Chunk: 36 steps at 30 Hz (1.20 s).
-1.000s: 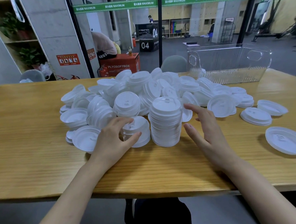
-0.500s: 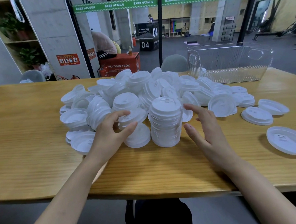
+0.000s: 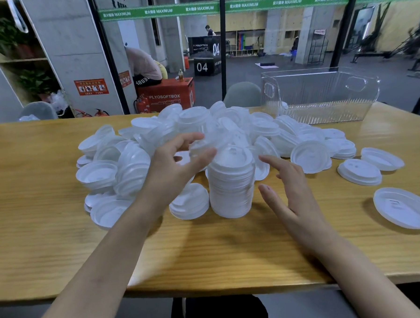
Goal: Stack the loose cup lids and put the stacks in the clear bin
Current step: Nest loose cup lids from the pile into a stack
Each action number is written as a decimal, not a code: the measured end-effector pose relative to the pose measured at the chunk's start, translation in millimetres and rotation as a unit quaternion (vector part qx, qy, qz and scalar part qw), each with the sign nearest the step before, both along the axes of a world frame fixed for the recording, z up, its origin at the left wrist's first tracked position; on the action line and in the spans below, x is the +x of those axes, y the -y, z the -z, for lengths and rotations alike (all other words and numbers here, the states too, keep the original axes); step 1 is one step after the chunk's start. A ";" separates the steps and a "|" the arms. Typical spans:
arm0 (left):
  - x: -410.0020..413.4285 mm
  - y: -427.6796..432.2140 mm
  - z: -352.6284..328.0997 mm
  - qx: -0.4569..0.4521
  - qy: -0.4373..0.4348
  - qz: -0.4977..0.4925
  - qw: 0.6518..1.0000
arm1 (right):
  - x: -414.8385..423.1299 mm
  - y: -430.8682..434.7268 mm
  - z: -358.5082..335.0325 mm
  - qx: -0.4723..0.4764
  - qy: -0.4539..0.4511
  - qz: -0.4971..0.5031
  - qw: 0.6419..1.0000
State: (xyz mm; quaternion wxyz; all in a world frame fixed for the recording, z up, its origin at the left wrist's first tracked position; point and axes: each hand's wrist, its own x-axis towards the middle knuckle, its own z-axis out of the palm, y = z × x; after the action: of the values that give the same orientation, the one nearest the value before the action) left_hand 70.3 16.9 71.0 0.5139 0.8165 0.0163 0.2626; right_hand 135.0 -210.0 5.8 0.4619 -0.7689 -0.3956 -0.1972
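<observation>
A tall stack of white cup lids (image 3: 231, 182) stands on the wooden table (image 3: 50, 240) in front of a big heap of loose lids (image 3: 159, 132). My left hand (image 3: 177, 165) holds a blurred white lid (image 3: 203, 144) between thumb and fingers, lifted just left of the stack's top. Beside the stack on its right, my right hand (image 3: 291, 191) hovers with straight fingers and touches nothing. The clear bin (image 3: 320, 94) stands at the far right of the table with no stacks in it.
Single lids lie apart on the right: an upturned one (image 3: 403, 207) near me and two more (image 3: 359, 171) (image 3: 381, 158) behind it. A short stack (image 3: 190, 201) sits left of the tall one. Behind the table are chairs and a glass wall.
My left hand picked a lid from the heap near the table and raised it toward the top of the tall stack. My right hand stayed beside the stack.
</observation>
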 end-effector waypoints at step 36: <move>-24.7 -20.4 53.3 0.291 0.022 -0.118 0.949 | -2.3 1.1 -1.7 -0.018 -0.004 -0.018 1.000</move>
State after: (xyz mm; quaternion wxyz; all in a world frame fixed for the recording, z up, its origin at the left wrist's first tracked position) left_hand 45.6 37.3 17.8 0.2199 0.9167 0.0241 0.3326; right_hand 132.7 -211.0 7.4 0.4529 -0.7708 -0.4108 -0.1789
